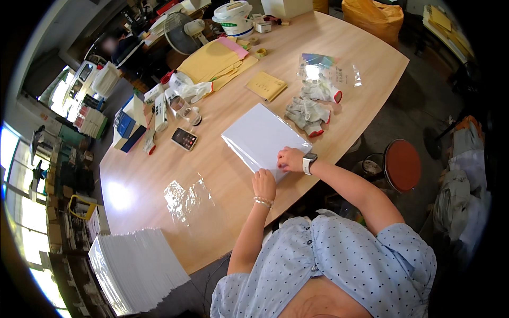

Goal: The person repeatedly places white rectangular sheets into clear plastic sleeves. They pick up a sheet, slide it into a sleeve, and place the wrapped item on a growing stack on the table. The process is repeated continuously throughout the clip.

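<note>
A flat white packet of paper (pixel 260 132) in a clear plastic sleeve lies on the table in front of me. My left hand (pixel 264 184) is closed at its near left corner, the fingertips on the plastic edge. Beside it my right hand (pixel 290 159), with a watch on the wrist, rests on the near edge of the packet, its fingers curled and pinching the plastic. Just beyond the packet's right side are grey-white work gloves (pixel 307 114) with red cuffs.
Clear plastic film (pixel 188 199) lies to the left. A phone (pixel 184 139), a glass (pixel 183 108), a small brown envelope stack (pixel 266 86) and larger yellow envelopes (pixel 212 61) lie farther off. A tall paper stack (pixel 135 270) stands at lower left, a red stool (pixel 403 165) at right.
</note>
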Demonstrator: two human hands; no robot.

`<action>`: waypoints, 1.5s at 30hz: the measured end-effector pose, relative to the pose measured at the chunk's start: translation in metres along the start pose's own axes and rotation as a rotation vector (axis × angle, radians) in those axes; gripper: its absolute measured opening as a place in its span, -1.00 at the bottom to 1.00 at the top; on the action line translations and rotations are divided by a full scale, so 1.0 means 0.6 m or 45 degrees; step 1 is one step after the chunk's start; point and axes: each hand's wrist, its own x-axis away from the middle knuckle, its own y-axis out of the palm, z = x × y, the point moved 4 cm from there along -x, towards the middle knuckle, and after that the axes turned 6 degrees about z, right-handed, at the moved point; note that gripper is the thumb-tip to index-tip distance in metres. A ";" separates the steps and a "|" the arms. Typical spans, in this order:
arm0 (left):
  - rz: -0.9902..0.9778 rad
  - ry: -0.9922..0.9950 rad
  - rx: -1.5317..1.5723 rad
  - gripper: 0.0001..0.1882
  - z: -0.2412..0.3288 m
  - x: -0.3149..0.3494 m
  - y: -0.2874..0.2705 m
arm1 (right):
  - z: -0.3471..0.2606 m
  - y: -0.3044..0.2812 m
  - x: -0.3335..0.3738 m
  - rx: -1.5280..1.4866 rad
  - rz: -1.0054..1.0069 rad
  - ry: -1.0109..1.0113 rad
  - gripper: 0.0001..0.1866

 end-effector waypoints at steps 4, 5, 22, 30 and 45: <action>0.074 0.118 0.179 -0.93 -0.004 0.009 -0.015 | -0.015 0.011 0.003 0.101 -0.082 0.041 -0.86; 0.065 0.138 0.179 -0.93 -0.004 0.012 -0.016 | -0.015 0.016 0.006 0.130 -0.062 0.041 -0.87; -0.217 0.176 0.564 -0.83 -0.043 -0.030 -0.037 | -0.046 0.045 0.013 0.133 0.083 -0.092 -0.88; -0.215 0.211 0.444 -0.58 -0.050 -0.096 0.009 | -0.069 0.037 0.065 0.038 -0.058 -0.401 -0.91; -0.176 0.307 0.165 -0.48 0.001 -0.025 0.001 | 0.001 -0.018 0.084 0.355 0.183 0.026 -0.91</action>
